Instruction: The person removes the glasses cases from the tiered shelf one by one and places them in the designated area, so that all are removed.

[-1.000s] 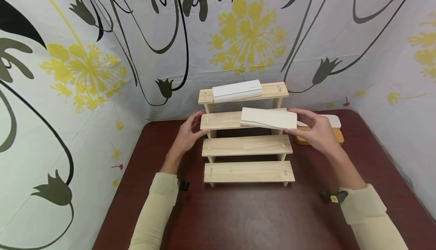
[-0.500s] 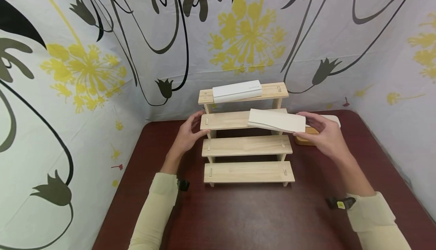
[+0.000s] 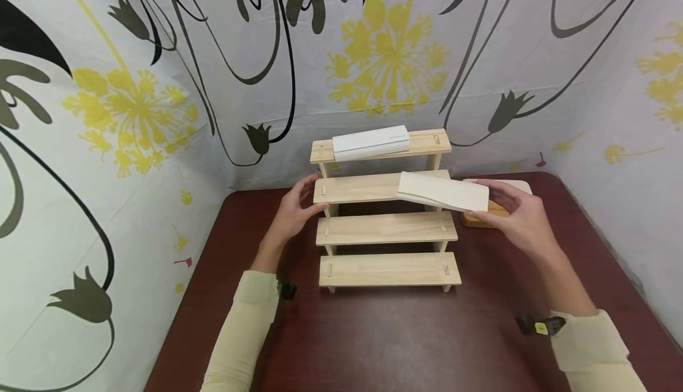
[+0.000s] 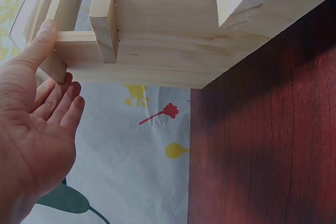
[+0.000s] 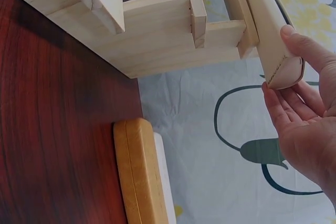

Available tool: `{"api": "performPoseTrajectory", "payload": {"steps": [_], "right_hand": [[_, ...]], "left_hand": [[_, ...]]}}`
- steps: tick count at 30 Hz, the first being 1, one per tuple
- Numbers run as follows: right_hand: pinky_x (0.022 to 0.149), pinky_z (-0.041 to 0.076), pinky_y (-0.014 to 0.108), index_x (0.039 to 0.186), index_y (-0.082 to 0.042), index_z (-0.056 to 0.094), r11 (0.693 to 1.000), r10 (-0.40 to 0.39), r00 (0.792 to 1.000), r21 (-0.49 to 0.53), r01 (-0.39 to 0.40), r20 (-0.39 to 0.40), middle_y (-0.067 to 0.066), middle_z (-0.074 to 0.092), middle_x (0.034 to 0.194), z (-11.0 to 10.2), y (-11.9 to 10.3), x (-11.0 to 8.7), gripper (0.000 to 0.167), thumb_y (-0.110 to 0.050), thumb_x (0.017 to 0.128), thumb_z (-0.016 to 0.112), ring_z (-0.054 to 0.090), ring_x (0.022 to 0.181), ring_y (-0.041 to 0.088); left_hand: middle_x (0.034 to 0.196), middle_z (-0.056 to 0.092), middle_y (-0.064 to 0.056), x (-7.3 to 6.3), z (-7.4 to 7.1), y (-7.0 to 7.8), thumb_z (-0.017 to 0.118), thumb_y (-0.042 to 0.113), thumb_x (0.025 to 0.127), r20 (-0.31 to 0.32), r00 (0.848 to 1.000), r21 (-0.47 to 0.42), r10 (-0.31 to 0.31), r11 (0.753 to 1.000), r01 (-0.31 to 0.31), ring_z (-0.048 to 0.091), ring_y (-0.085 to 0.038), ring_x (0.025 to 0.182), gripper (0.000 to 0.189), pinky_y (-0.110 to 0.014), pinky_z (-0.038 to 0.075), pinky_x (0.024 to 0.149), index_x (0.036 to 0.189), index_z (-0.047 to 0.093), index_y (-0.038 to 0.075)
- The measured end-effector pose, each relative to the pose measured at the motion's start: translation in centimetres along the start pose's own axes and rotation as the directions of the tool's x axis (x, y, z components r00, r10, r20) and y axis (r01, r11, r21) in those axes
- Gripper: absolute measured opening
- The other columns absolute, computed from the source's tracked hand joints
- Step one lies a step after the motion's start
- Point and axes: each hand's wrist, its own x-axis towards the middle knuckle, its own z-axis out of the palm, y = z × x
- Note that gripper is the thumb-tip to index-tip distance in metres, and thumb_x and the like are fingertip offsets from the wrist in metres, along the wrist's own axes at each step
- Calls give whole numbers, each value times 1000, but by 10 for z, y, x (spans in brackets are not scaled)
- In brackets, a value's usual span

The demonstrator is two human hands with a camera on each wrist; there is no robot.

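A cream case (image 3: 443, 191), its end face (image 5: 289, 73) shown only by the right-wrist view, was pinched by the right hand (image 3: 522, 217) past the edge of a shelf (image 3: 358, 189) gripped by the left hand (image 3: 292, 207).

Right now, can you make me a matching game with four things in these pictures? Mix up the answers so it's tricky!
Things:
1. Left hand
2. Mustard case
3. Right hand
4. Case on the top shelf

Matches:
A. on the table, to the right of the rack
B. white
C. touching the rack's left side
D. holding the cream case

Right pairs: 1-C, 2-A, 3-D, 4-B
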Motion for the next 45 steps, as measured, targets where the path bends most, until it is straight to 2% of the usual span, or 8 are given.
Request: {"api": "performPoseTrajectory", "payload": {"steps": [4, 6, 10, 13, 24, 33, 40, 45], "right_hand": [[94, 49, 8, 140, -5, 69, 1000, -8, 1000, 14, 8, -14, 7, 63, 137, -4, 3, -4, 63, 0, 82, 92, 63, 117, -5], [92, 51, 8, 140, -3, 68, 999, -12, 1000, 32, 13, -20, 9, 62, 137, -6, 4, -5, 63, 4, 81, 91, 64, 116, -3], [88, 51, 7, 141, -3, 67, 1000, -5, 1000, 16, 6, -28, 10, 62, 138, -10, 6, -10, 64, 5, 81, 91, 65, 114, -4], [88, 50, 7, 141, -3, 67, 1000, 5, 999, -11, -6, -37, 10, 63, 138, -13, 8, -14, 65, 3, 81, 92, 64, 112, -6], [88, 47, 4, 145, -12, 67, 994, 82, 996, -74, -85, -42, 3, 60, 145, -28, 12, -28, 68, -10, 83, 94, 58, 117, -14], [84, 53, 8, 143, -4, 66, 999, 39, 998, 4, -39, -49, -7, 68, 134, -37, 16, -39, 67, 5, 81, 91, 65, 118, -5], [80, 53, 7, 142, -2, 67, 999, 47, 995, -20, -49, -88, -15, 70, 125, -45, 22, -48, 68, 8, 79, 91, 68, 108, -7], [83, 52, 6, 143, 0, 65, 998, 53, 994, -14, -55, -92, -16, 69, 128, -50, 26, -53, 69, 10, 80, 90, 65, 115, -8]], "left_hand": [[163, 43, -21, 1, 1, 2, 82, 3, 94, -2, 1000, 5, -20, 1000, 20, 40, -38, 151, 80, -49, 30, 126, 161, 38, -3], [163, 42, -23, 0, 1, 9, 80, 1, 94, -1, 1000, 9, -27, 1000, 27, 39, -40, 151, 78, -50, 29, 126, 160, 38, -5], [163, 43, -22, 0, 0, 7, 81, 5, 95, 1, 1000, 7, -11, 1000, 11, 40, -38, 151, 78, -49, 31, 126, 160, 39, -4], [163, 45, -17, 0, -1, -1, 84, 10, 94, 0, 1000, 7, 7, 1000, -7, 42, -35, 151, 79, -47, 32, 125, 161, 41, 0], [163, 45, -12, -1, -1, -1, 83, 15, 96, 0, 1000, 45, -2, 999, 2, 43, -30, 150, 78, -43, 33, 125, 161, 41, 4], [163, 46, -13, -1, 0, -2, 83, 14, 95, -3, 1000, 41, 2, 999, -2, 43, -31, 150, 79, -43, 34, 125, 161, 41, 3], [163, 46, -14, 0, 0, -2, 83, 12, 95, -4, 1000, 37, 12, 999, -11, 44, -32, 149, 79, -45, 34, 125, 161, 41, 2], [163, 46, -14, -1, 0, -3, 83, 13, 95, -4, 1000, 35, 13, 999, -13, 43, -32, 150, 78, -44, 33, 125, 161, 41, 2]]}}
